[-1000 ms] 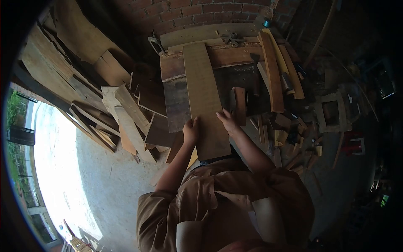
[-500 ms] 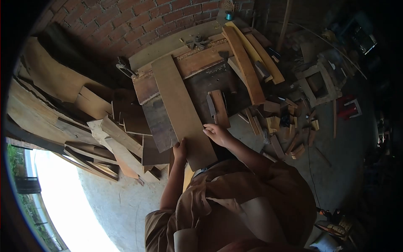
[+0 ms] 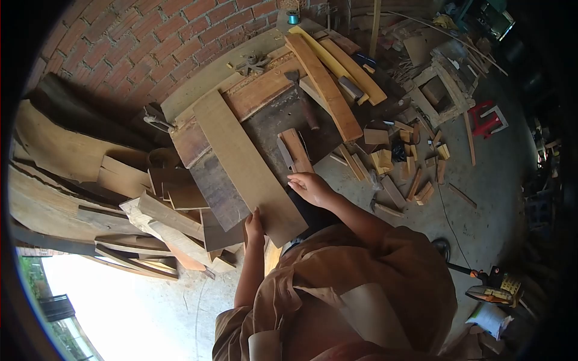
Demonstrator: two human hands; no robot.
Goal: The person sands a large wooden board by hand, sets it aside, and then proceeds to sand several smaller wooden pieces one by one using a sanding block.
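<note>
A long flat board (image 3: 247, 165) lies slantwise over the dark workbench (image 3: 220, 183), its near end close to the person's body. My left hand (image 3: 254, 225) grips the board's left edge near that end, thumb on top. At the board's right edge is my right hand (image 3: 310, 188), its fingers curled together; whether anything is between them is too small to tell. Just beyond it lies a wooden block with a dark blade-like piece (image 3: 294, 150). A hammer-like tool (image 3: 306, 105) rests farther back on the bench.
Thick planks (image 3: 328, 87) lie at the bench's back right. A metal clamp (image 3: 158, 120) sits at its left corner. Curved wood sheets (image 3: 66, 141) are piled at the left. Offcuts (image 3: 394, 191) and a red tool (image 3: 486, 119) are on the floor at the right.
The view has shifted, so the bench and board appear farther left. Both hands stay at the board's edges, with little visible change in their grip.
</note>
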